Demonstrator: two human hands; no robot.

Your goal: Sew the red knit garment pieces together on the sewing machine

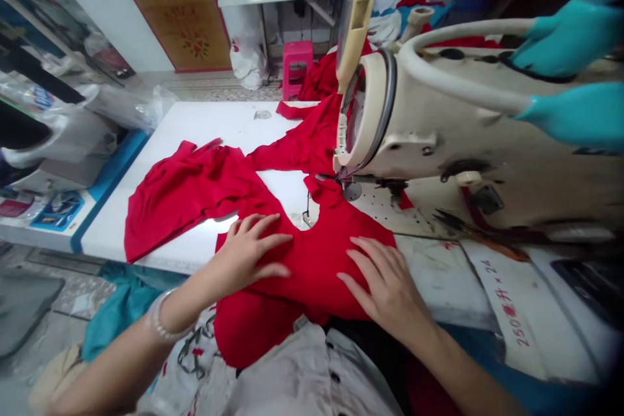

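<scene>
Two hands [245, 253] [390, 283] spread loosely on red fabric [316, 247], white bag [247, 66] behind, contents unclear

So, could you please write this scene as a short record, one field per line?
Left hand: fingers spread, palm down over the red fabric
Right hand: likewise, on the fabric's other side
Fabric position: spread across the white table, reaching the sewing machine
Left wrist: pale beaded bracelet
Background: pink stool
</scene>
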